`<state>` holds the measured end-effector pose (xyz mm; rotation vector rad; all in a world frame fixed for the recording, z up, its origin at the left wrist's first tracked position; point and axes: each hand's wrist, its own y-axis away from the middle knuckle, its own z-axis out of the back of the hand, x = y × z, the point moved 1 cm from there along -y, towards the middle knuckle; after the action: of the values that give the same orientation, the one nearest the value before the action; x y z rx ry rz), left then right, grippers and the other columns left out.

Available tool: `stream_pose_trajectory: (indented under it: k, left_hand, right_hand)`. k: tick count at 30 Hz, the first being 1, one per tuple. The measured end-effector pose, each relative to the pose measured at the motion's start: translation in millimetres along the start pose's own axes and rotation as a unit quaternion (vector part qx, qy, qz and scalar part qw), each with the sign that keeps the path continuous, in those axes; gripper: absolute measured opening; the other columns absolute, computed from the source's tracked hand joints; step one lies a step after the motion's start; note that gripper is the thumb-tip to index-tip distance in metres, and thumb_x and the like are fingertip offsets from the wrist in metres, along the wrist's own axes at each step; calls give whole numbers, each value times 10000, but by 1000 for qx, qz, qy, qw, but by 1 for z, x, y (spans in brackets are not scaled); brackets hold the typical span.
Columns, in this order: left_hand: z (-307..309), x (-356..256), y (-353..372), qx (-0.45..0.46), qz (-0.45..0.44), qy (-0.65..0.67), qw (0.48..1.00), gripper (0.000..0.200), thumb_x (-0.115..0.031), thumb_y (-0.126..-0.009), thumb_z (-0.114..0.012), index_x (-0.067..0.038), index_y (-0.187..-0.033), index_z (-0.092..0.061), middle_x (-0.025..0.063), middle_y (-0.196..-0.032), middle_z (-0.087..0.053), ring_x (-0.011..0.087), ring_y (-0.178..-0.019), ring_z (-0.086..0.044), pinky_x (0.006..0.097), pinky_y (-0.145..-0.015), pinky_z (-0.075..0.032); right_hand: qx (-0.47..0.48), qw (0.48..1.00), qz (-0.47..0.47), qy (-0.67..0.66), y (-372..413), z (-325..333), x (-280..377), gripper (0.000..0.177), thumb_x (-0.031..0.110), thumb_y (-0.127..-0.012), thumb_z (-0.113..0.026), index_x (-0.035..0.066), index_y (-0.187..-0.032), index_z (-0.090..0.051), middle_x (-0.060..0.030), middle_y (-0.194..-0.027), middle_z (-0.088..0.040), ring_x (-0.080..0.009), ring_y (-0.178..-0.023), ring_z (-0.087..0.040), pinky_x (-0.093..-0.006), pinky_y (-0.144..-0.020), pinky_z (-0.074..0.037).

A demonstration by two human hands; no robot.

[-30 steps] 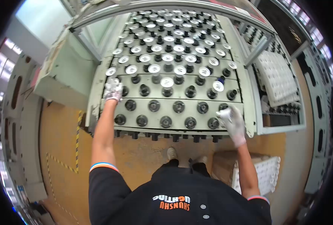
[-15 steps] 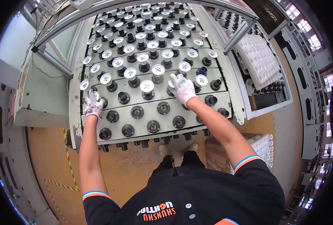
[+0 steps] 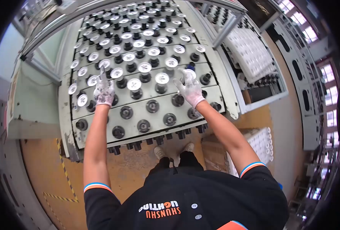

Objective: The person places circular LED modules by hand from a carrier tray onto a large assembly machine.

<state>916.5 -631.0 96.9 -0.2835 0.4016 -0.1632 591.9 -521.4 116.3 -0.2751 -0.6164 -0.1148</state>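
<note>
My left hand (image 3: pixel 104 91), in a smudged white glove, reaches over the bench with its fingers stretched forward. Close by its left side is a white-rimmed LED lamp (image 3: pixel 92 80); a black socket (image 3: pixel 115 100) shows partly beside the wrist. The palm side and whatever lies beneath it are hidden. My right hand (image 3: pixel 190 87), gloved too, has thumb and fingers apart, with the fingertips overlapping another LED lamp (image 3: pixel 191 73) at the right end of its row. Just left of this hand, a lamp (image 3: pixel 162 78) stands upright in its socket.
Rows of lamps on black sockets cover the pale bench (image 3: pixel 139 137), with bare sockets (image 3: pixel 143 126) at the near edge. A metal frame (image 3: pixel 101 8) crosses above. White moulded trays (image 3: pixel 250 53) lie in the right-hand rack; a cardboard box (image 3: pixel 214 151) stands on the floor.
My left hand has moved right and forward, uncovering a lamp at the left edge. My right hand has shifted one lamp to the right. The whole view has shifted slightly.
</note>
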Motion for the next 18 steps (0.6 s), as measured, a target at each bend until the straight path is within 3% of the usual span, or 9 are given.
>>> stream_pose_trajectory:
  k: [1, 2, 5, 7, 9, 13, 14, 15, 18]
  left_hand:
    - [-3, -3, -2, 12, -14, -13, 1000, 664, -255, -846, -548, -136, -1430, -254, 249, -1192, -505, 425, -938, -592, 503, -703, -506]
    - [-23, 8, -6, 55, 2, -69, 996, 650, -235, -845, -539, -177, -1428, -258, 236, -1154, -521, 401, -911, -603, 499, -683, -507]
    - [-18, -7, -6, 74, 48, -67, 994, 637, -197, -837, -524, -169, -1422, -271, 229, -1125, -526, 401, -882, -607, 505, -696, -495]
    - [-14, -8, -1, 28, 14, -22, 999, 615, -180, -836, -513, -146, -1410, -297, 260, -1186, -499, 416, -936, -587, 499, -740, -484]
    - [-18, -7, -4, 74, 48, -30, 996, 619, -182, -833, -527, -115, -1406, -302, 271, -1221, -489, 428, -992, -565, 494, -787, -470]
    - [-40, 19, -3, 12, -25, -48, 998, 581, -191, -823, -556, -98, -1364, -365, 227, -1117, -535, 398, -946, -577, 488, -765, -476]
    - [-36, 16, -3, 66, 24, -44, 997, 582, -197, -814, -572, -75, -1351, -383, 236, -1159, -526, 401, -972, -572, 477, -795, -474]
    - [-29, 8, 3, -2, -17, -56, 998, 582, -212, -815, -571, -59, -1348, -395, 234, -1218, -516, 403, -1009, -566, 462, -831, -470]
    - [-43, 24, -7, 57, -22, -80, 995, 531, -245, -845, -559, -16, -1312, -450, 274, -1191, -539, 408, -1040, -548, 453, -871, -450]
  right_hand:
    - [33, 999, -13, -16, 2, 10, -3, 348, 350, -842, -604, 141, -1119, -584, -156, -892, -647, -346, -870, -617, -452, -787, -487]
    - [-29, 999, 32, 32, 11, 11, -5, 201, 314, -852, -591, 130, -923, -631, -120, -755, -647, -346, -759, -624, -453, -731, -495]
    - [-34, 984, 117, 127, 15, 4, -7, 182, 306, -834, -591, 130, -799, -622, -112, -727, -631, -326, -717, -624, -438, -651, -483]
    - [45, 974, 153, 162, 8, 4, 15, 133, 253, -809, -580, 129, -784, -618, -105, -711, -620, -319, -712, -614, -434, -618, -466]
    - [104, 953, 159, 237, 8, -16, 13, 140, 255, -781, -596, 116, -768, -606, -96, -716, -608, -279, -745, -617, -422, -660, -456]
    - [100, 943, 115, 296, 17, -48, 6, 114, 261, -780, -567, 154, -794, -607, -58, -848, -613, -216, -874, -588, -382, -704, -403]
    - [96, 943, 113, 298, 18, -47, 8, 109, 261, -784, -559, 166, -793, -613, -57, -833, -615, -215, -846, -595, -390, -690, -400]
    - [78, 947, 111, 290, 19, -52, 4, 115, 273, -770, -579, 169, -794, -622, -59, -827, -614, -216, -824, -598, -394, -694, -398]
    - [75, 969, 114, 207, 17, -45, 13, 206, 333, -724, -618, 146, -809, -638, -52, -831, -619, -249, -826, -603, -435, -742, -417]
